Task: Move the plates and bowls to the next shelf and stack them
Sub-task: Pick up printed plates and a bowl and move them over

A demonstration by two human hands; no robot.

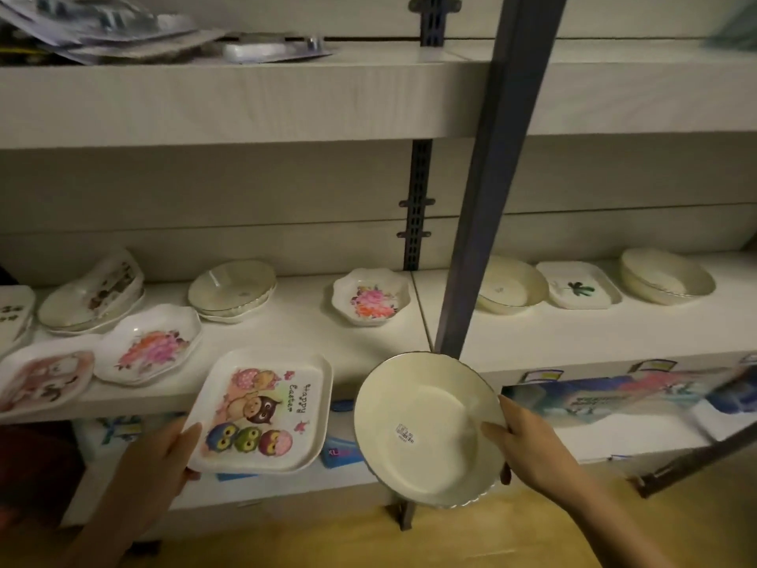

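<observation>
1. Left hand [162, 453] grips the square owl plate [262, 412] by its corner, off the shelf [311, 321].
2. Right hand [528, 440] pinches the cream bowl [426, 428] by its rim, tilted, likely bound for the right shelf [573, 334] stacks.

A grey post [491, 190] slants through mid-frame; right of it, the shelf [553, 338] lies bare in front of dishes [577, 286].

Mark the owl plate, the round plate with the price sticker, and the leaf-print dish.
owl plate [258, 412], head view, on its printed centre.
round plate [438, 407], head view, on its bare well.
leaf-print dish [575, 287], head view, on the green leaf.
</observation>
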